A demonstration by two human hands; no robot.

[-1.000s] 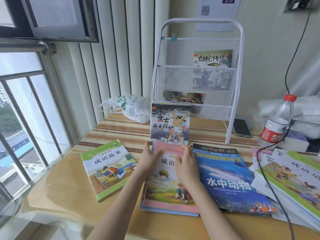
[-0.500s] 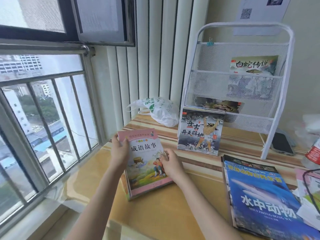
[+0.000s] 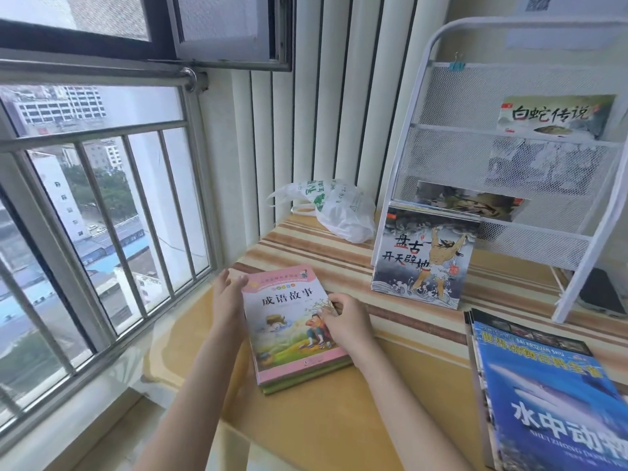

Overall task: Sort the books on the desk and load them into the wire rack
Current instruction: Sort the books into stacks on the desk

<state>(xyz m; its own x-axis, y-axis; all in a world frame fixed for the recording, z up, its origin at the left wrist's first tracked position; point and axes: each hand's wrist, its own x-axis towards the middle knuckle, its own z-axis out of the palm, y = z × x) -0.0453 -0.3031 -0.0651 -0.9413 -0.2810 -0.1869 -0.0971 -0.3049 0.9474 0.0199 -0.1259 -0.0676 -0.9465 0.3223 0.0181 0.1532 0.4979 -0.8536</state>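
Closest to the person, both forearms reach out over the desk [image 3: 339, 419] toward a small stack of books sitting near its window-side edge. On top is the pink book [image 3: 292, 321], and you can see a green book [image 3: 306, 379] peeking out underneath along the bottom edge. The left hand [image 3: 229, 300] is pressed flat along the stack's left side with the fingertips curling over the top left corner, and the right hand [image 3: 346, 317] sits on the right edge, fingers bent onto the cover near the picture of the kid. So the grip is basically a loose two-sided squeeze, stack sandwiched between the palms, lying flat on the desk and not lifted as far as I can tell. Off to the right, well apart from the hands, there's a big blue ocean book [image 3: 550, 402] lying flat on what looks like another book under it. Further back, a dark illustrated book [image 3: 421, 260] stands upright leaning against the front of the white wire rack [image 3: 424, 96]. The rack already has one book in its top pocket [image 3: 554, 117] and another one lower down [image 3: 472, 205], partly hidden behind mesh. A phone [image 3: 601, 294] lies by the rack's foot. Left of the rack is a crumpled white plastic bag [image 3: 339, 212], up against the vertical blinds [image 3: 323, 113].
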